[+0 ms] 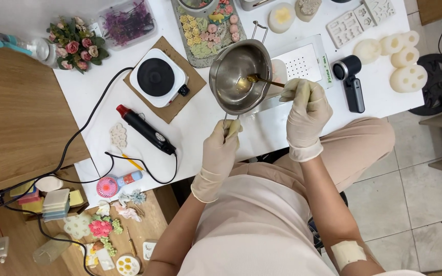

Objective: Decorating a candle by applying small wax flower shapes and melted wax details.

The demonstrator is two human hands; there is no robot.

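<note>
Everything here is placed against the small steel melting pot [240, 75], which sits tilted over the white table [98, 122] in front of the seated person.

Far left of the pot stands a posy of pink and cream flowers [76, 45]. Nearer, still to its left, a white hot plate [158, 77] with a black round top rests on a brown square mat [169, 110], and below that lies a black heat gun [145, 129] with a red tip, its cable looping toward the table edge.

The left hand [221, 151], gloved, comes up from below the pot with the forearm angled up and to the right. Its fingers are curled tight round the pot's wire handle [227, 122], thumb uppermost.

The right hand [305, 110], also gloved, hangs just right of the pot, wrist bent, forearm running down toward the lap. Its fingertips pinch a gold spoon [262, 79], whose bowl lies inside the pot, touching the bottom.

Behind the pot's right rim is a white scale [303, 64]. Further right lie a black handheld device [351, 84] and several cream lotus-root shapes [402, 59].
</note>
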